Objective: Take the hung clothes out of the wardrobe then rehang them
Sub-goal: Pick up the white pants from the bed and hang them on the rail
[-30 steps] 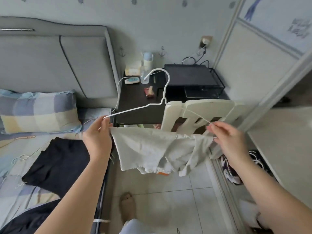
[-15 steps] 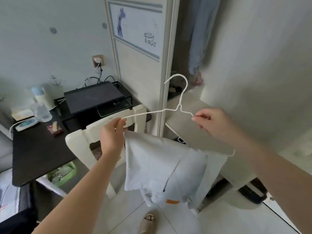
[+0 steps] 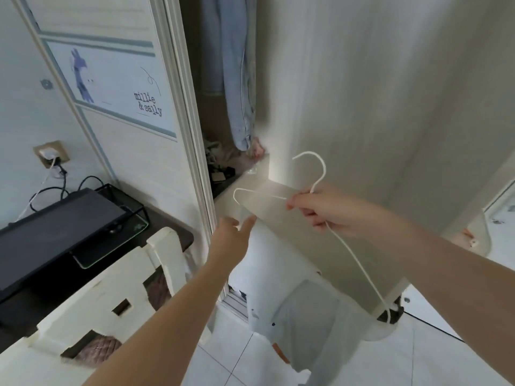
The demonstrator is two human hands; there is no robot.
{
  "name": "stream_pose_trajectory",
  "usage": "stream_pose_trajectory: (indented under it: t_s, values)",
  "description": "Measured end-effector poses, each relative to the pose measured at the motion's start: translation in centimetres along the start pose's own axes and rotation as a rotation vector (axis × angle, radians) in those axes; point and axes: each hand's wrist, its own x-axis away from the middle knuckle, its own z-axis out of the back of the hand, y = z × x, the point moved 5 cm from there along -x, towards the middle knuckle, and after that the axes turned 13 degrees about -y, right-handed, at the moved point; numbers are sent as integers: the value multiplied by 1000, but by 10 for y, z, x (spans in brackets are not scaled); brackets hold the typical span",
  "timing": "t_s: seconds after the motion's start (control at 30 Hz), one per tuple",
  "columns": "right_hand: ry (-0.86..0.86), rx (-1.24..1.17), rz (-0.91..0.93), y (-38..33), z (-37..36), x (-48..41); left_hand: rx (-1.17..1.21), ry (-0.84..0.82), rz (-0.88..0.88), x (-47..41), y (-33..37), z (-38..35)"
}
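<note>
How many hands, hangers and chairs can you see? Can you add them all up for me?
hands: 2 (left hand, right hand)
hanger: 1
chair: 1
total: 4

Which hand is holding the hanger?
The right hand: it grips the white wire hanger below the hook. The left hand is open, fingers straight, gripping nothing.
</note>
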Motion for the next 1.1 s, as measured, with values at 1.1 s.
stream_pose_trajectory:
  t_s: [1.1]
  values:
    - [-16,89,103,-25,1,-122,76,-88,192,-15,10,-34]
